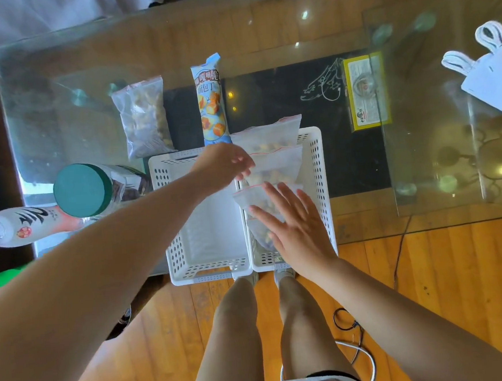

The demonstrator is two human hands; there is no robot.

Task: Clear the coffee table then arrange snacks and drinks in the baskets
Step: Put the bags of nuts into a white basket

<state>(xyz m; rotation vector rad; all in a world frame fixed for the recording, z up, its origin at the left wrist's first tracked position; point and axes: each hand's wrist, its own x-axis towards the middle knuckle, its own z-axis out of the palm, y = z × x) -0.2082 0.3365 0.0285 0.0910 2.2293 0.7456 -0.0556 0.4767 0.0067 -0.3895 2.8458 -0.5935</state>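
Two white perforated baskets stand side by side at the near edge of the glass coffee table. The left basket (205, 239) holds nothing that I can see. The right basket (320, 169) holds three zip bags of snacks (274, 164) stacked in a row. My right hand (294, 226) lies flat, fingers spread, on the nearest bag. My left hand (226, 162) reaches across the left basket, and its blurred fingers touch the middle bag. A loose zip bag of nuts (143, 114) and a tall blue snack packet (211, 103) lie just behind the baskets.
A jar with a green lid (81, 190) and a white drink bottle (27, 226) lie at the table's left edge. A white paper bag (493, 78) sits at the far right, with a yellow-framed card (366, 91) under the glass. Cables lie on the wooden floor by my legs.
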